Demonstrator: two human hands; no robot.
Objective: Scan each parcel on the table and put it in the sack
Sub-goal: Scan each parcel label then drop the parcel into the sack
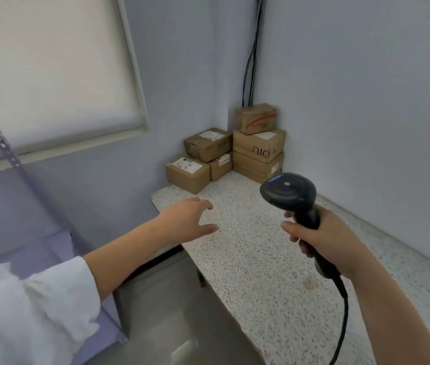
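Several brown cardboard parcels are stacked in the far corner of the speckled stone table (pixel 248 248). The nearest parcel (pixel 187 173) carries a white label and sits at the table's left end; another labelled parcel (pixel 208 144) rests behind and above it. A stack of three boxes (pixel 259 147) stands against the wall. My left hand (pixel 190 219) hovers over the table's left edge, fingers spread and holding nothing, short of the nearest parcel. My right hand (pixel 324 238) grips the handle of a black barcode scanner (pixel 288 193), whose head points toward the parcels. No sack is visible.
Black cables (pixel 252 61) run down the wall corner behind the stack. A metal shelf rack (pixel 0 138) stands at the left. The scanner's cable (pixel 342 320) hangs down over the table's near part. A window blind (pixel 50 69) covers the left wall.
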